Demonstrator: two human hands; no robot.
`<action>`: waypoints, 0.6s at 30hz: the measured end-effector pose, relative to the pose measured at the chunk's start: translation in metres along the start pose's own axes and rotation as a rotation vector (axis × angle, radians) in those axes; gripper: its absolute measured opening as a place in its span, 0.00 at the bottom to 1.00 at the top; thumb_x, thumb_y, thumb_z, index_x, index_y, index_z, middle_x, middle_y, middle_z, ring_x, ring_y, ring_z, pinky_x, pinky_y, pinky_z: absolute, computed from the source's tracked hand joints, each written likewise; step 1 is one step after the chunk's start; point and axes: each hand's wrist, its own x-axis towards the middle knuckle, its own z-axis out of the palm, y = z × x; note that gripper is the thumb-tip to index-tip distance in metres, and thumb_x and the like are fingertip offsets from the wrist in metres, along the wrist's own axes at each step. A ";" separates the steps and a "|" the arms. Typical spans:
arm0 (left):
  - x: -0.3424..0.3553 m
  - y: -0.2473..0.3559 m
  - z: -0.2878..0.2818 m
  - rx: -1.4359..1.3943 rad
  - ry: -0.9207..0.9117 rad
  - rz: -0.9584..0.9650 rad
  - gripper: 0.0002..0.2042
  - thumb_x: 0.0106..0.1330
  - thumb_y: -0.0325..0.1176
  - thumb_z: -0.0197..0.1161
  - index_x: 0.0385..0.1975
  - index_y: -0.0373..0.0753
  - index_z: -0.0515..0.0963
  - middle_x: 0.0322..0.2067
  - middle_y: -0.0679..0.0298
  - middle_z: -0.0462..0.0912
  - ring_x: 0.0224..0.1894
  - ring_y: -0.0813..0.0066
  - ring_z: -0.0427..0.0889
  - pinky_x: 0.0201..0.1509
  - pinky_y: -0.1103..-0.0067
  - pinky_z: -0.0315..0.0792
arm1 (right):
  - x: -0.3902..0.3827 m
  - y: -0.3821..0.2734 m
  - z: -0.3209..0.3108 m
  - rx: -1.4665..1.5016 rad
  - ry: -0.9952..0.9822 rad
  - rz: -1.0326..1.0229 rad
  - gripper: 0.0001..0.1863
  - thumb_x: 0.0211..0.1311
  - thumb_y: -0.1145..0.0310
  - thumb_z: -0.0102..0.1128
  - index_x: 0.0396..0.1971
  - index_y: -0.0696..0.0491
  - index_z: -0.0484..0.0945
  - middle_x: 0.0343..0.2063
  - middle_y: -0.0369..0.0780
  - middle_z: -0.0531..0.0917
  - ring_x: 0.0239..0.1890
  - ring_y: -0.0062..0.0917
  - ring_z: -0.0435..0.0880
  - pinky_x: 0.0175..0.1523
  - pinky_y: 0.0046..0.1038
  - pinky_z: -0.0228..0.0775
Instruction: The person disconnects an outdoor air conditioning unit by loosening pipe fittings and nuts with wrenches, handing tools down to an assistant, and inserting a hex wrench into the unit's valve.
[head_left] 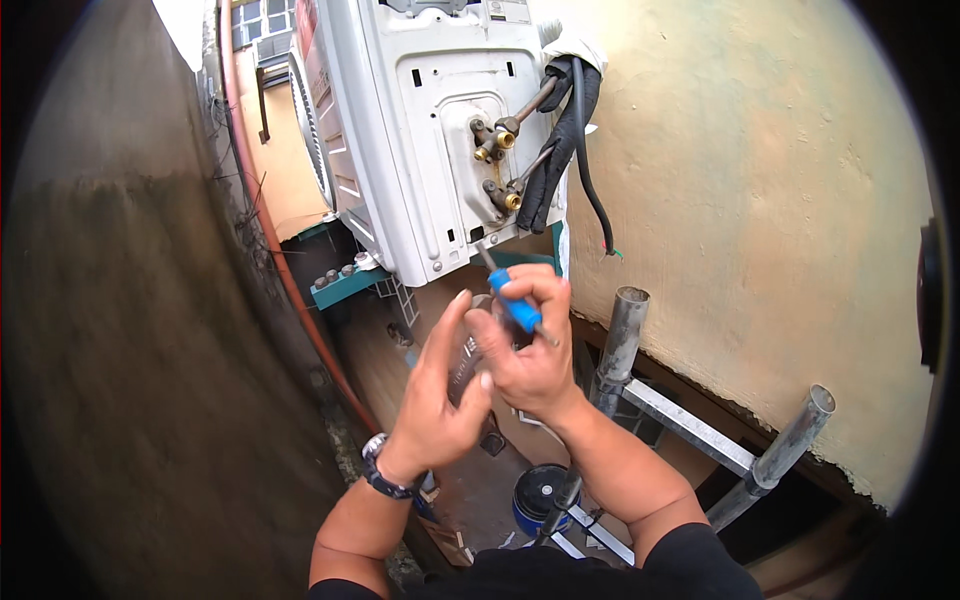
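Observation:
My right hand (535, 365) is closed round a screwdriver with a blue handle (515, 300); its shaft points up toward the bottom edge of the outdoor air-conditioner unit (440, 235). Close beside it, my left hand (435, 400), with a watch on the wrist, curves round a dark, blurred thing with white print (466, 362). That thing lies between both hands, mostly hidden, and I cannot make out its kind. Above the hands, the unit's side panel carries two brass valves, an upper valve (492, 142) and a lower valve (503, 200), each joined to a pipe.
Black foam-wrapped pipes (552, 165) and a loose black cable (590, 180) hang beside the unit. A teal bracket (345, 287) supports it. Metal scaffold tubes (625, 330) rise at the right by a yellowish wall (740, 200). A black-lidded bucket (540, 490) stands below.

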 end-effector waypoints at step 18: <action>0.117 0.053 -0.042 0.999 0.159 0.398 0.22 0.69 0.23 0.63 0.63 0.37 0.74 0.52 0.53 0.74 0.34 0.51 0.84 0.39 0.61 0.78 | 0.035 -0.026 -0.100 -0.357 -0.113 0.037 0.21 0.50 0.62 0.83 0.44 0.51 0.88 0.34 0.38 0.79 0.36 0.24 0.80 0.44 0.28 0.75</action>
